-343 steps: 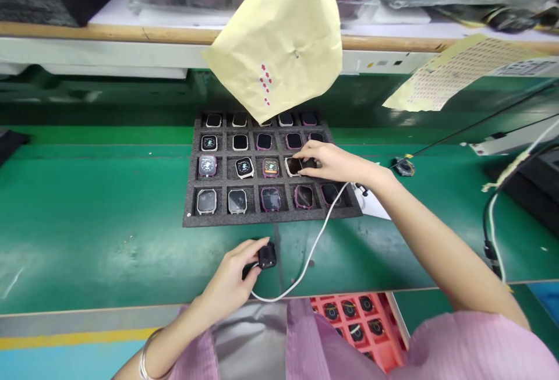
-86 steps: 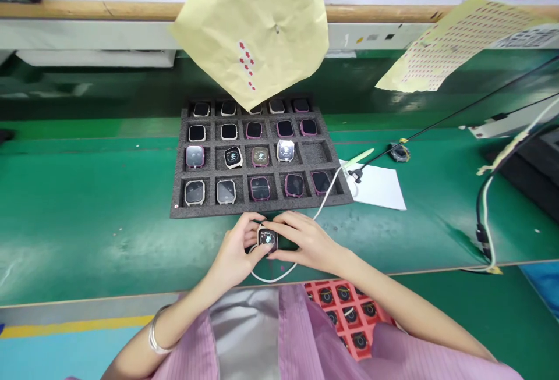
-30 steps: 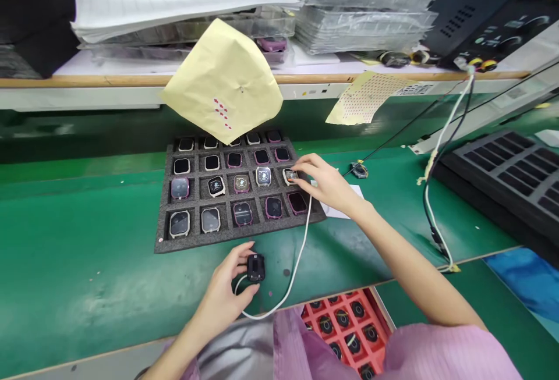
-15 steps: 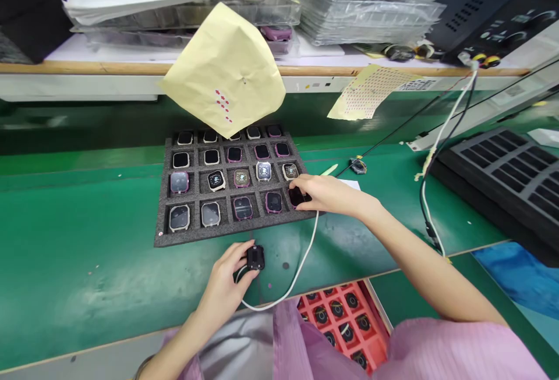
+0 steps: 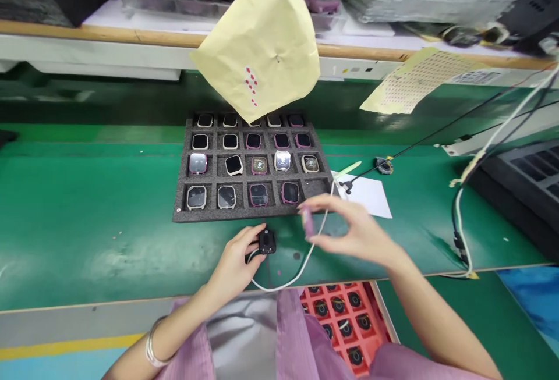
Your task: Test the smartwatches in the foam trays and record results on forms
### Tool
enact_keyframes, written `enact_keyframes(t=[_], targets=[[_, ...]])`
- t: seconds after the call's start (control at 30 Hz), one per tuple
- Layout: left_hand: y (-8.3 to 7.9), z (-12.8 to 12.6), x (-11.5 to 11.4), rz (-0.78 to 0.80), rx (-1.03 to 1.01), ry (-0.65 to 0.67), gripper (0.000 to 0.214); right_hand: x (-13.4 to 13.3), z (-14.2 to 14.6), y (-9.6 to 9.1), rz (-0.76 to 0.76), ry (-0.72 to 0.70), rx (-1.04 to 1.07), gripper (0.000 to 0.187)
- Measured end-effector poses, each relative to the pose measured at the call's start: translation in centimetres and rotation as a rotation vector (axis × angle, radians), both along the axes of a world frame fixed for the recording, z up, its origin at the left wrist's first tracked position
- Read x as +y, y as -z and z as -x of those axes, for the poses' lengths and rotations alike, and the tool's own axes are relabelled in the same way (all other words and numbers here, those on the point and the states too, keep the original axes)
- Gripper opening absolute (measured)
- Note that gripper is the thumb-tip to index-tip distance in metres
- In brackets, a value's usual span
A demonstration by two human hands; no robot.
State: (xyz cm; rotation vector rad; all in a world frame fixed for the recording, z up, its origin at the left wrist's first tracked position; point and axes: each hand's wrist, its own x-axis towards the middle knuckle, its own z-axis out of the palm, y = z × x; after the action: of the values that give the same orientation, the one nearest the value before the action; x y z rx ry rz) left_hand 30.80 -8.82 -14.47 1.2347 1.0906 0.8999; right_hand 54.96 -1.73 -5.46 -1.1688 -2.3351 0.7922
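Observation:
Between the thumb and fingers of my right hand (image 5: 349, 228) is a purple watch case (image 5: 308, 222), held on edge above the bench and blurred by motion. My left hand (image 5: 238, 260) grips a small black charging dock (image 5: 266, 241) with a white cable (image 5: 301, 272) running from it. Behind both hands lies a dark grey foam tray (image 5: 227, 215) with rows of square watch cases, some silver, some purple. One front-row compartment at the tray's right end (image 5: 317, 185) holds no watch. A few watch screens in the second row from the front are lit.
A white paper (image 5: 369, 196) and a pale green stick (image 5: 348, 169) lie right of the tray, near a small watch part (image 5: 383, 164). Yellow paper (image 5: 266, 48) hangs from the shelf edge over the tray. A red tray (image 5: 364, 339) of round parts sits below the bench edge.
My right hand has lifted the purple watch case out of the front right compartment and brought it toward me. My left hand still holds the dock. The camera view has shifted.

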Motion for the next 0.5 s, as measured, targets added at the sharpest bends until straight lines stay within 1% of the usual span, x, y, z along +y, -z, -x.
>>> enact_keyframes(t=[0.03, 0.1, 0.17, 0.23, 0.3, 0.4, 0.5], targets=[[-0.1, 0.0, 0.1, 0.001, -0.002, -0.004, 0.056, -1.1, 1.3, 0.7, 0.017, -0.09, -0.02, 0.041], [0.0, 0.0, 0.1, 0.005, -0.007, -0.006, 0.058, -2.8, 3.7, 2.4, -0.071, -0.178, -0.075, 0.038], [0.1, 0.0, 0.1, 0.004, -0.019, -0.001, 0.06, -3.6, 5.2, 4.0, -0.137, -0.185, -0.094, 0.038], [0.4, 0.0, 0.1, 0.001, -0.042, 0.013, 0.063, -3.8, 5.7, 5.0, -0.167, -0.174, -0.098, 0.041], [0.4, 0.2, 0.0, 0.014, -0.063, 0.024, 0.069, -3.6, 5.7, 5.3, -0.197, -0.178, -0.129, 0.042], [0.1, 0.3, 0.0, 0.059, -0.114, 0.036, 0.075, -3.4, 5.6, 5.1, -0.23, -0.198, -0.191, 0.04], [-0.6, 0.1, 0.1, 0.105, -0.158, 0.016, 0.068, -3.4, 5.7, 5.2, -0.224, -0.19, -0.186, 0.039]])
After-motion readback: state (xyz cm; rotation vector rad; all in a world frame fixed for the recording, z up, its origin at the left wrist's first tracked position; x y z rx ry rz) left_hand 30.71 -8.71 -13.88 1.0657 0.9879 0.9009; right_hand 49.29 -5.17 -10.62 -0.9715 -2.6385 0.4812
